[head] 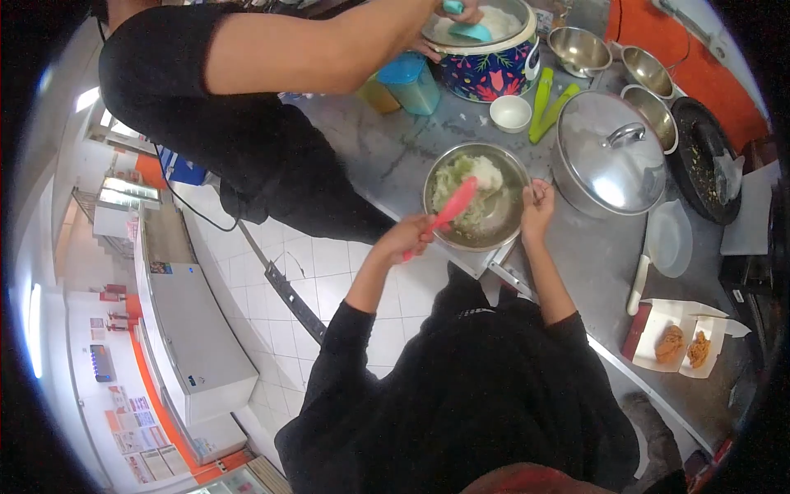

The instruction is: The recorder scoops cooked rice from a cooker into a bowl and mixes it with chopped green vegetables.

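Observation:
My left hand (406, 239) is closed around the handle of a pink spatula or rice paddle (457, 202), whose blade is over a stainless steel bowl (521, 231). White rice (484, 173) and a pale green mass (449, 185) lie in the bowl, mostly at its far and left sides. With thumb and fingers, my right hand (538, 207) grips the bowl's right rim. The bowl is at the edge of the metal counter. Just beyond it stand a small white bowl (510, 114) and lime-green tongs (548, 111).
A co-worker's arm (296, 52) reaches across the far left, holding a turquoise scoop (470, 31) in a floral rice container (487, 74). At right are a lidded pot (611, 154), steel bowls (579, 49), a stone mortar (697, 179), a translucent ladle (669, 238) and a box of fried chicken (645, 339).

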A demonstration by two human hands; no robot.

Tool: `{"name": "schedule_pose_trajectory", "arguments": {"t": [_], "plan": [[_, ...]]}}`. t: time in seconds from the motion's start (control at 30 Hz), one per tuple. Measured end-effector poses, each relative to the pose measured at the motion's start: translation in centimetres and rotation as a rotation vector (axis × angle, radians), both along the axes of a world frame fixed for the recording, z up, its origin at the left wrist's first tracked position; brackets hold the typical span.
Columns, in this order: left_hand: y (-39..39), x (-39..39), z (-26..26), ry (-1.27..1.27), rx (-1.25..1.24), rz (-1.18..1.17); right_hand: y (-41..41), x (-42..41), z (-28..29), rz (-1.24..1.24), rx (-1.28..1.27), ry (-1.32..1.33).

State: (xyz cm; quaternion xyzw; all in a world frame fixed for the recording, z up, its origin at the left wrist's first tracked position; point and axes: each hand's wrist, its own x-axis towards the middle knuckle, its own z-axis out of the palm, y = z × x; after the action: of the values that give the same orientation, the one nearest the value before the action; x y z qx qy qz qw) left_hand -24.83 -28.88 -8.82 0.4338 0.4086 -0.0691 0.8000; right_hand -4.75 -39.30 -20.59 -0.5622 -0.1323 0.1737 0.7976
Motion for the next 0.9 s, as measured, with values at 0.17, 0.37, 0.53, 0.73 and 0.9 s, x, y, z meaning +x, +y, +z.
{"name": "schedule_pose_trajectory", "arguments": {"t": [0.17,0.37,0.53,0.73,0.9], "plan": [[2.1,3.4,-2.2,0.498,1.34,-0.567,-0.3,-2.8,1.1,0.029,-0.032,0.014],[-2.8,6.1,-2.8,0.403,1.506,-0.62,0.0,-3.0,0.3,-0.093,-0.144,-0.119],[-0.6,7.0,5.4,0.491,1.549,-0.775,-0.1,-3.3,1.1,-0.08,-0.112,-0.03],[-6.2,9.1,-3.0,0.411,1.771,-0.711,0.0,-3.4,0.9,-0.018,-0.003,0.03],[-0.4,6.5,2.0,0.507,1.568,-1.172,0.1,-2.8,-1.2,-0.114,-0.068,-0.077]]}}
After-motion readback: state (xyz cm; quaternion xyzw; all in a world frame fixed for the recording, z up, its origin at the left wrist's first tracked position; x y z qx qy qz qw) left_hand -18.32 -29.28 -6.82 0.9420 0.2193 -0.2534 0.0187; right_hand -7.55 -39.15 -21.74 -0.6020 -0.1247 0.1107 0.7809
